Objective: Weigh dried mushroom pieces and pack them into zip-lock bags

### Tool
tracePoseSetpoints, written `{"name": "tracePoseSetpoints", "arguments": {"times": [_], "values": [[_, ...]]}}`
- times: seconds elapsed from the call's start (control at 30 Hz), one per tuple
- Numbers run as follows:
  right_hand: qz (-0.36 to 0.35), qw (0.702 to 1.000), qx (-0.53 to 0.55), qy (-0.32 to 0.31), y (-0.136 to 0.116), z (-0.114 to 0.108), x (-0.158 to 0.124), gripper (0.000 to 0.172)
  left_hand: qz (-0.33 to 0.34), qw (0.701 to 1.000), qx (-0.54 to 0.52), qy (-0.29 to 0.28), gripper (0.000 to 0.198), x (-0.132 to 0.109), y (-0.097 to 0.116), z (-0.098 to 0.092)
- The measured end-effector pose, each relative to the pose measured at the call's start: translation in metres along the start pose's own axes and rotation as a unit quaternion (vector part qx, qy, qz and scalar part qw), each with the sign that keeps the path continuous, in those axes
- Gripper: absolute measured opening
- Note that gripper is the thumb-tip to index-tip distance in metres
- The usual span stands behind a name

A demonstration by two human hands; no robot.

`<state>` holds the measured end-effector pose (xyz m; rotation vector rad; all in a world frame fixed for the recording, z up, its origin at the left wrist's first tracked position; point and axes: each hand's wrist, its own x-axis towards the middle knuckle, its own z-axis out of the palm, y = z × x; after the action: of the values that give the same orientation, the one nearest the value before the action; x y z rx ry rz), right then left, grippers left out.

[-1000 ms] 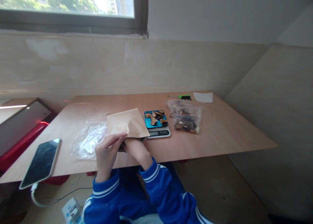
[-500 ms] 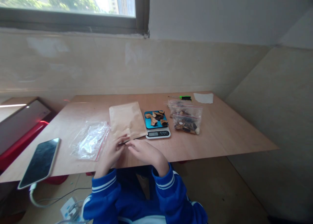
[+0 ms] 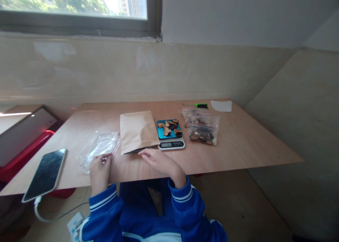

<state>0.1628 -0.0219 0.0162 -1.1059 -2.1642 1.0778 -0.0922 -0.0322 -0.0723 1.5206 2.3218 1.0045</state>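
Note:
My left hand point(image 3: 101, 169) is over the near right corner of the clear zip bags point(image 3: 99, 145), its fingers curled in a pinch on their edge. My right hand point(image 3: 160, 161) lies palm down, fingers stretched out, its fingertips by the near edge of a brown paper pouch point(image 3: 139, 131). The pouch lies flat, its dark mouth slightly parted toward me. Touching its right side stands a kitchen scale point(image 3: 172, 144) with a blue plate. Several dried brown slices point(image 3: 166, 131), possibly mushroom, rest on the plate.
Filled zip bags point(image 3: 203, 138) stand in a row right of the scale. Behind them lie a green-and-black screwdriver point(image 3: 201, 106) and a white paper piece point(image 3: 221, 106). A phone point(image 3: 46, 175) with a charging cable overhangs the table's near left edge.
My left hand has left the paper pouch and moved left onto the clear zip bags. My right hand has barely moved from the pouch's near edge.

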Motion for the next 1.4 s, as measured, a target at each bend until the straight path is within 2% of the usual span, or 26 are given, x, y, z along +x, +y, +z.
{"name": "tracePoseSetpoints", "arguments": {"times": [0.1,0.2,0.3,0.37,0.43,0.47,0.53,0.6,0.73,0.87,1.03,1.1,1.17,1.27,1.33,1.4], "values": [[-0.004,1.0,0.001,-0.01,-0.003,0.002,0.0,0.027,-0.024,1.0,-0.002,0.011,0.035,-0.003,0.009,-0.007],[-0.013,1.0,0.0,-0.011,-0.004,0.007,0.001,0.027,-0.058,0.996,-0.018,0.061,0.031,-0.006,0.028,-0.017],[-0.039,0.999,0.023,0.017,-0.008,0.014,0.005,0.027,-0.066,0.986,-0.081,0.13,0.029,-0.013,0.06,-0.027],[-0.051,0.994,0.062,0.069,-0.013,0.02,0.008,0.029,-0.045,0.977,-0.134,0.158,0.031,-0.02,0.085,-0.031],[-0.052,0.982,0.122,0.135,-0.02,0.024,0.011,0.031,-0.003,0.97,-0.198,0.141,0.032,-0.027,0.108,-0.03],[-0.05,0.972,0.156,0.166,-0.022,0.026,0.013,0.032,0.027,0.966,-0.23,0.11,0.031,-0.03,0.118,-0.029],[-0.048,0.95,0.221,0.217,-0.024,0.028,0.016,0.03,0.083,0.956,-0.278,0.051,0.029,-0.036,0.131,-0.023],[-0.044,0.928,0.263,0.259,-0.023,0.028,0.017,0.026,0.098,0.942,-0.321,0.018,0.028,-0.041,0.14,-0.015],[-0.025,0.911,0.284,0.299,-0.013,0.02,0.016,0.019,0.086,0.927,-0.364,-0.006,0.024,-0.046,0.148,-0.001],[0.007,0.9,0.306,0.311,0.002,0.008,0.014,0.022,0.065,0.918,-0.391,-0.013,0.021,-0.048,0.153,0.002],[0.076,0.864,0.281,0.412,0.037,-0.008,0.012,0.024,0.012,0.912,-0.385,0.139,0.018,-0.046,0.15,-0.005],[0.087,0.872,0.277,0.393,0.047,-0.013,0.009,0.025,0.011,0.914,-0.372,0.161,0.017,-0.046,0.148,-0.007],[0.075,0.906,0.252,0.331,0.052,-0.017,0.005,0.025,0.022,0.921,-0.355,0.162,0.016,-0.046,0.147,-0.008],[0.013,0.955,0.14,0.263,0.055,-0.025,-0.002,0.025,0.049,0.939,-0.315,0.132,0.015,-0.045,0.146,-0.008],[-0.016,0.959,0.036,0.281,0.062,-0.035,-0.006,0.029,0.064,0.95,-0.293,0.09,0.017,-0.044,0.144,-0.008],[-0.007,0.948,-0.065,0.31,0.078,-0.049,-0.005,0.038,0.068,0.957,-0.275,0.068,0.02,-0.042,0.141,-0.009]]}}
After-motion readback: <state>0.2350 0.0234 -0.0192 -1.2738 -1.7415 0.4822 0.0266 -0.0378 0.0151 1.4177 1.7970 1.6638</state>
